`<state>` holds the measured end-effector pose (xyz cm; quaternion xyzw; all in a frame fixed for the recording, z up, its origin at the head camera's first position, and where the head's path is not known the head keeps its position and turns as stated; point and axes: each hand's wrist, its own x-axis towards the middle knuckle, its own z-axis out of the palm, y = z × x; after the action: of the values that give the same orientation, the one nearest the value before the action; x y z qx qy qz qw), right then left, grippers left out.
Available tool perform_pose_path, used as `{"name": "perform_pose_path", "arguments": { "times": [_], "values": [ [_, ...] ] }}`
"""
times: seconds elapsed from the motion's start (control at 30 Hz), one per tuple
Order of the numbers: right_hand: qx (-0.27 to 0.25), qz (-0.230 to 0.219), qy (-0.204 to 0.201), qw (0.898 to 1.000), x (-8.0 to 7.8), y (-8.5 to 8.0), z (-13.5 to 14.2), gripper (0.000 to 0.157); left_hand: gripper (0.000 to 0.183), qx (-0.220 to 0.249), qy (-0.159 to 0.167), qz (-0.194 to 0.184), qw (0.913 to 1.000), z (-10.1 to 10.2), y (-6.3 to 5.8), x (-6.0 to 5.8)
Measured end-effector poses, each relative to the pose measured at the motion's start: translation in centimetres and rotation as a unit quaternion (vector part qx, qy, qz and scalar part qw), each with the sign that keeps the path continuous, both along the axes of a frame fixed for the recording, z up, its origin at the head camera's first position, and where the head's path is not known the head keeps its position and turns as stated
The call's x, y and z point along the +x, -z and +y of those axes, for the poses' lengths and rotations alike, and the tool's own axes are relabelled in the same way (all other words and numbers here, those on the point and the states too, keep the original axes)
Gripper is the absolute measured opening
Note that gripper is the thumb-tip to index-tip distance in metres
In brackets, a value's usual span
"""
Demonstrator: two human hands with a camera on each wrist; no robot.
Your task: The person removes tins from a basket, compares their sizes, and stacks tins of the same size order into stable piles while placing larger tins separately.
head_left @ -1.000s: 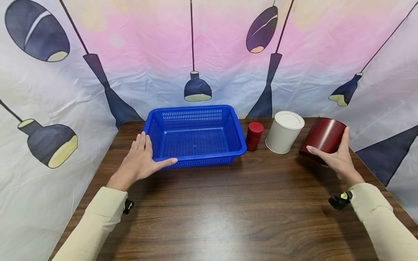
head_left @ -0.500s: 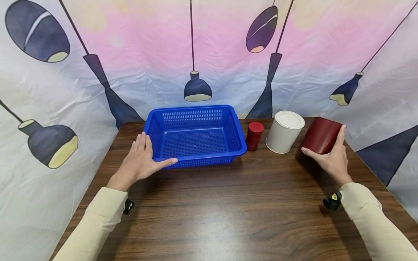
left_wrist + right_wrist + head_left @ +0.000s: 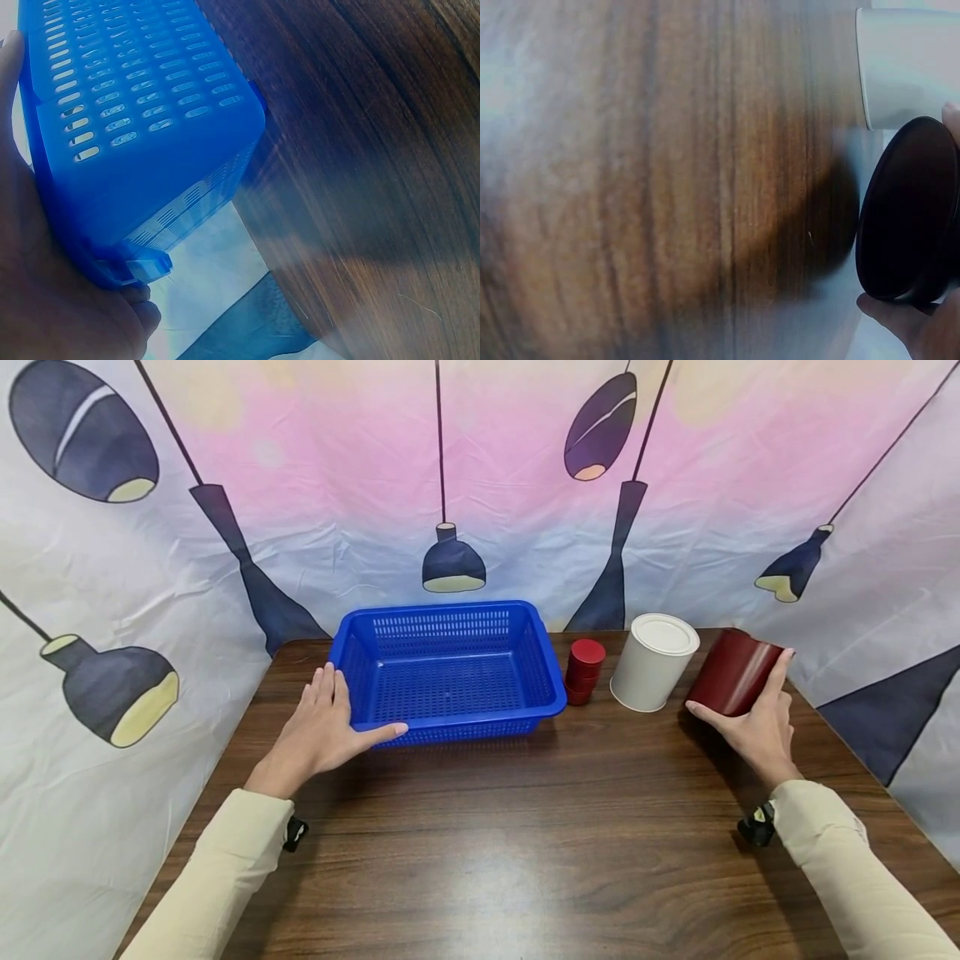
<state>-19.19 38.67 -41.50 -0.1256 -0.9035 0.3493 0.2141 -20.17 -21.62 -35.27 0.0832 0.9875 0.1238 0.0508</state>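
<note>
In the head view my right hand grips a dark red cylindrical canister, thumb on its lower left and fingers round its right side. The canister is tilted, its upper end leaning right. Its dark round end faces the right wrist camera, with a shadow cast on the table below. My left hand rests on the near left corner of a blue slotted plastic basket, fingers straight over the left rim and thumb along the front rim. Nothing lies in the basket.
A white lidded can stands just left of the canister. Between it and the basket is a stack of small red round pieces. All are near the back of the brown wooden table, before a cloth backdrop printed with lamps.
My right hand has shifted left, turning and tilting the dark red canister as it went. The left hand, basket, white can and red stack stay in place.
</note>
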Motion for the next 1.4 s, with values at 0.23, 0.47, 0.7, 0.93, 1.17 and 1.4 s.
{"name": "perform_pose_path", "arguments": {
  "times": [0.23, 0.47, 0.7, 0.93, 1.17, 1.4],
  "values": [
    [0.005, -0.002, -0.011, 1.000, 0.1, 0.3, -0.1, 0.143, 0.138, 0.003, 0.002, 0.007, 1.0000, 0.0, 0.1, 0.0],
    [0.018, -0.006, -0.003, 1.000, 0.5, 0.5, -0.3, 0.143, 0.138, 0.002, 0.005, 0.009, 0.9999, 0.0, 0.0, 0.1],
    [0.021, -0.002, 0.004, 1.000, 0.8, 0.8, -0.5, 0.142, 0.138, 0.002, 0.005, 0.008, 1.0000, 0.0, 0.0, 0.1],
    [0.028, 0.006, 0.002, 1.000, 1.0, 0.9, -0.6, 0.142, 0.138, 0.003, 0.005, 0.008, 0.9999, 0.1, -0.1, 0.1],
    [0.032, 0.012, 0.000, 0.999, 1.2, 1.0, -0.7, 0.142, 0.138, 0.005, 0.005, 0.007, 0.9999, 0.0, 0.0, 0.2],
    [0.020, 0.014, -0.007, 1.000, 1.5, 1.0, -0.6, 0.146, 0.138, 0.004, 0.006, 0.008, 0.9999, 0.0, 0.1, 0.1]
  ]
}}
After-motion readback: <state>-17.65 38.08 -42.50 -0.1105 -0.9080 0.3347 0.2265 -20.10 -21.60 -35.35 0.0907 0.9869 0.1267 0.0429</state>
